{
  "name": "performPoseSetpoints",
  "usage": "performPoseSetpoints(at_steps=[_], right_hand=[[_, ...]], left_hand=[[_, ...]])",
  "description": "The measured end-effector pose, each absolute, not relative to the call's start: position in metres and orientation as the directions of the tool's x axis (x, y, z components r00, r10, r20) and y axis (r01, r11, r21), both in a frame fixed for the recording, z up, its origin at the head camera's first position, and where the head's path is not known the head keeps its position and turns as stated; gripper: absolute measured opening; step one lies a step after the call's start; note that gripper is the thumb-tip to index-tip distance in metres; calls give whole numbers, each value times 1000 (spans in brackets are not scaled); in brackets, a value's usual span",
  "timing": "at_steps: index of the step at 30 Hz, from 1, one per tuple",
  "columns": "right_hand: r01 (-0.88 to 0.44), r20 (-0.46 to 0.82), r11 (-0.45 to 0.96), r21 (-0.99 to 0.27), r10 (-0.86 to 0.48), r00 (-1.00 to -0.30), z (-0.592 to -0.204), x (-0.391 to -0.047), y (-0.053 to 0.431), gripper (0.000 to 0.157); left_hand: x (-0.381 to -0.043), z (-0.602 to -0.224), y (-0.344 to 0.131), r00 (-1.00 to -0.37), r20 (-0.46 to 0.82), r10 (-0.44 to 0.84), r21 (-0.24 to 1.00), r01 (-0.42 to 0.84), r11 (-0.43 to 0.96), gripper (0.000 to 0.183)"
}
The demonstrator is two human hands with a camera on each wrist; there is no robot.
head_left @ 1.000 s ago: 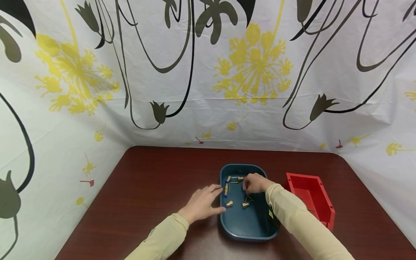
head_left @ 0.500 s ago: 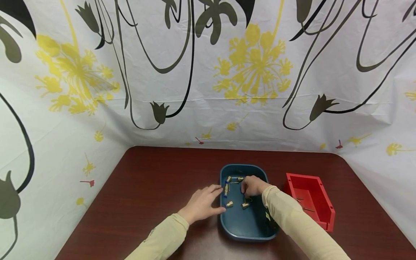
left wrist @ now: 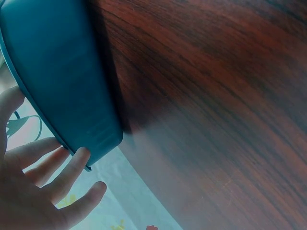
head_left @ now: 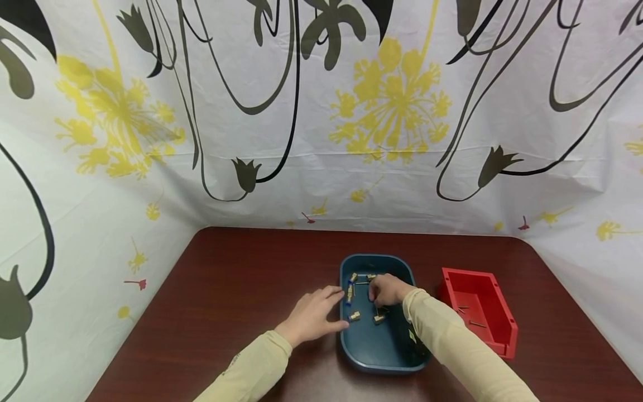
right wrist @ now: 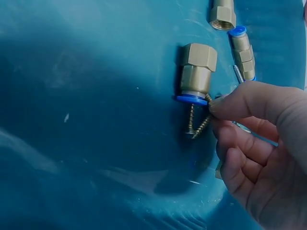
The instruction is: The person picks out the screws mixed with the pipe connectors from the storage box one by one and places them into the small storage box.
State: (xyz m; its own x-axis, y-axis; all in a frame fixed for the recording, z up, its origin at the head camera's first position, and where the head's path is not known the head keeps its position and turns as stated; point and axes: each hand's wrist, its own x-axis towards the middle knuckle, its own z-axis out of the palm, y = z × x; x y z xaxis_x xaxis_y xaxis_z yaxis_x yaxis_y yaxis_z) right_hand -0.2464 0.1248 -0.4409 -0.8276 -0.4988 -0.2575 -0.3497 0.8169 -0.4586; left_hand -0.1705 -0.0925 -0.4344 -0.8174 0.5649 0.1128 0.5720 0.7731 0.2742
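Observation:
My right hand (head_left: pixel 390 289) is inside the blue tray (head_left: pixel 377 352), thumb and fingertips pinching the end of a gold screw (right wrist: pixel 202 126). A second gold screw (right wrist: pixel 191 116) stands beside it against the blue collar of a brass hose fitting (right wrist: pixel 198 69). Another blue-collared brass fitting (right wrist: pixel 243 53) and a brass fitting with a threaded opening (right wrist: pixel 222 17) lie near the thumb. At the tray's left edge, my left hand (head_left: pixel 313 314) has its fingers spread; in the left wrist view its fingertips (left wrist: pixel 82 154) touch the rim.
A red bin (head_left: pixel 509 340) stands right of the tray, with several screws (head_left: pixel 477 324) on its floor. One more brass fitting (head_left: pixel 354 316) lies near the tray's left wall. Patterned cloth (head_left: pixel 321 139) hangs behind the brown table (head_left: pixel 261 262).
My right hand has shifted slightly left and nearer inside the tray, covering more of the screws by the fitting. The sleeve now uncovers more of the bin. My left hand stays put.

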Motion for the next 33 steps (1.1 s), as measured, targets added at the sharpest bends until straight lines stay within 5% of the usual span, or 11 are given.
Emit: performPoseSetpoints(at_steps=[33], right_hand=[[-489, -136, 689, -535, -642, -755, -413, -256, 128, 6]], left_hand=[[-170, -432, -93, -827, 98, 554, 299, 555, 776, 64]])
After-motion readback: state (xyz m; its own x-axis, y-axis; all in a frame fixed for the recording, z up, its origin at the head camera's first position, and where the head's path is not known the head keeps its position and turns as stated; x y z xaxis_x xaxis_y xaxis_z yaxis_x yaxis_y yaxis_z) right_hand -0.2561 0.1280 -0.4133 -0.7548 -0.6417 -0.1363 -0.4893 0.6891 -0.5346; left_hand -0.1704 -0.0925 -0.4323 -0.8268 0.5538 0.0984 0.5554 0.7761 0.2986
